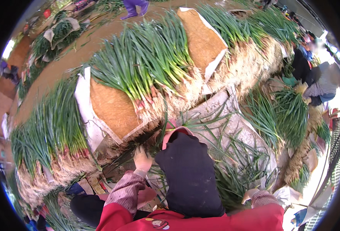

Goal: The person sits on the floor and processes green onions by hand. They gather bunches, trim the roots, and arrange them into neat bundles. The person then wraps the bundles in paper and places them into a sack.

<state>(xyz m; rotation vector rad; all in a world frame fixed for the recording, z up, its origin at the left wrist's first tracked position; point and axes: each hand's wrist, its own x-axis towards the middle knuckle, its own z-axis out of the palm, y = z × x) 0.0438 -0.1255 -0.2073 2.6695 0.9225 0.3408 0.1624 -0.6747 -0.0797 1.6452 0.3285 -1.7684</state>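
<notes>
My left hand point(142, 161), in a pale glove, reaches forward beside my dark-clad leg point(187, 173). Its fingers are spread a little and nothing shows in them. Just beyond its fingertips lie the root ends of a row of green onions point(155, 55), with reddish stem bases and long pale roots. My right hand point(249, 195), also gloved, is low on the right over a heap of loose green onion leaves point(233, 179). Its fingers are partly hidden, so whether it grips any leaves cannot be told. A pink boot point(173, 134) ends my outstretched leg.
Brown fibrous mats with white edging point(115, 109) lie between the onion rows. More onions point(54, 124) stand to the left. A whitish sheet point(213, 112) with scattered leaves spreads ahead. At right another person point(323, 80) bends over onion bundles point(291, 115). Purple boots point(132, 8) are at the top.
</notes>
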